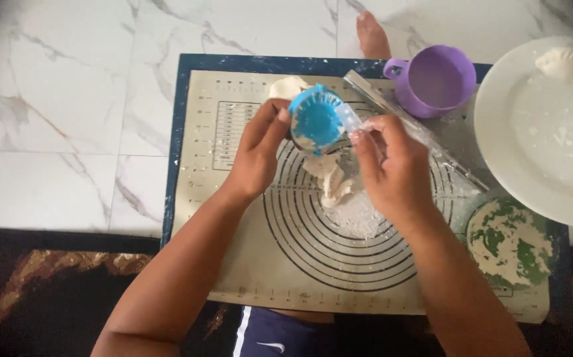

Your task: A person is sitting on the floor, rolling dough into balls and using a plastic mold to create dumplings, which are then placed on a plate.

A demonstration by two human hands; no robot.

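- Mat: beige baking mat with ringed guides, on a marble floor; the person's knees lie at its 6 o'clock edge.
- Bowl: at the mat's 4 o'clock, smeared with flour and green filling.
- Dough scraps: on floured rings near the centre, just below both hands.
- Left hand: fingers curled round the blue mould, held above the mat at its 12 o'clock side.
- Right hand: thumb and fingers pinched on the mould's pale handle at the mould's 3 o'clock.
- Step, as judged: the hinged mould is held open and looks empty; next it would need a dough round laid flat inside.
- Rolling pin: clear, lying slantwise behind the right hand.
- Cup: purple, at the mat's 1 o'clock.
- Plate: white, at 2 o'clock, bearing one shaped dumpling.
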